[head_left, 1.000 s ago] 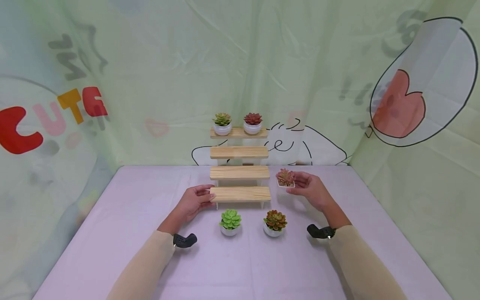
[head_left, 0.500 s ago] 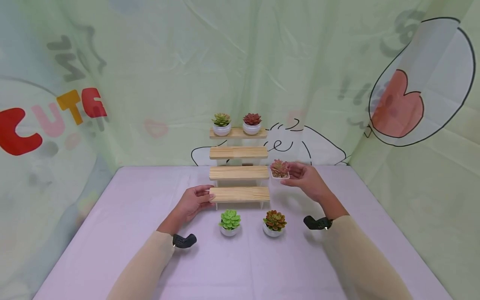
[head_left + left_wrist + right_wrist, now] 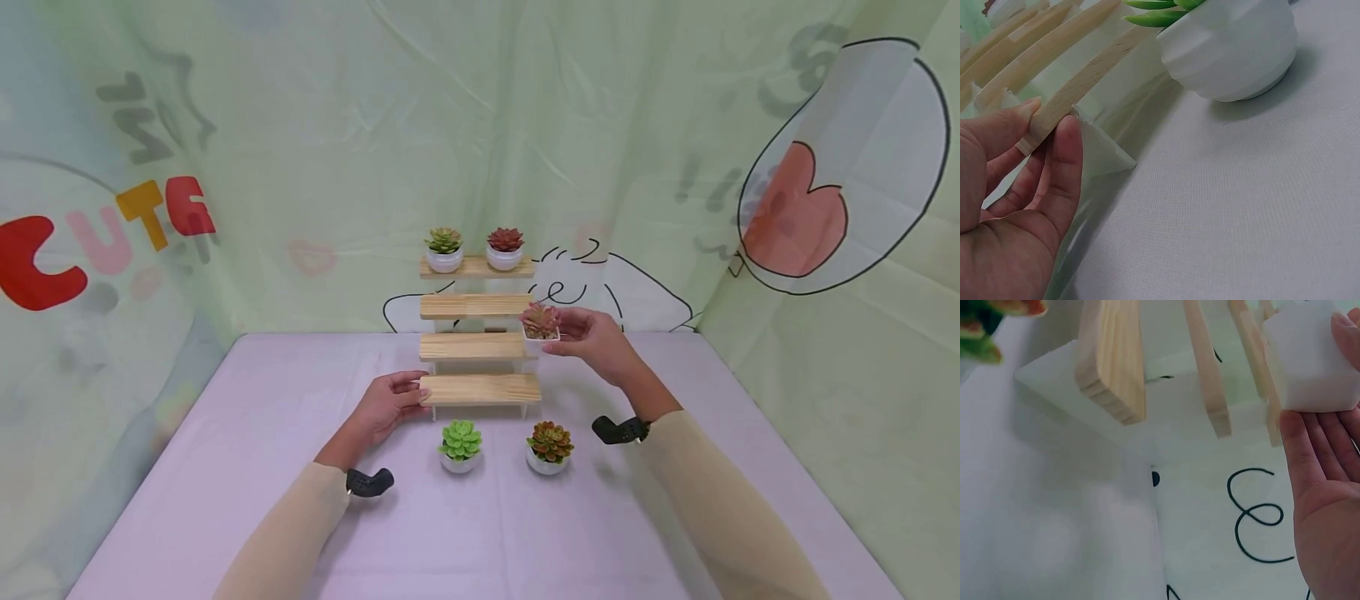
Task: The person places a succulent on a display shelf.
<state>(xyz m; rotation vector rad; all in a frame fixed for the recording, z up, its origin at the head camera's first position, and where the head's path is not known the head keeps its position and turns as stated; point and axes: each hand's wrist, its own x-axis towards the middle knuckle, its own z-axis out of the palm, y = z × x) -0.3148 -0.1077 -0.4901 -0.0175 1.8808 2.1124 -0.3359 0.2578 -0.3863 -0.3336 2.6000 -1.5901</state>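
Observation:
A pink succulent in a square white pot [image 3: 541,323] is gripped by my right hand [image 3: 600,343] near the right ends of the middle shelves. In the right wrist view the white pot [image 3: 1310,359] sits between thumb and fingers, and its plant is out of sight. My left hand [image 3: 387,406] pinches the left end of the lowest board of the wooden tiered stand [image 3: 480,389]. The left wrist view shows thumb and fingers on that board's end [image 3: 1054,115]. On the top shelf stand a green succulent [image 3: 445,249] and a dark red succulent [image 3: 505,248], both in round white pots.
In front of the stand, on the pale cloth-covered table [image 3: 360,550], are a bright green potted succulent [image 3: 460,445] and a brown-green one [image 3: 549,447]. A printed curtain [image 3: 360,150] hangs behind and at both sides.
My right hand has carried the pink succulent leftward and up, from beside the stand to the right ends of its middle boards. The left hand has stayed on the lowest board.

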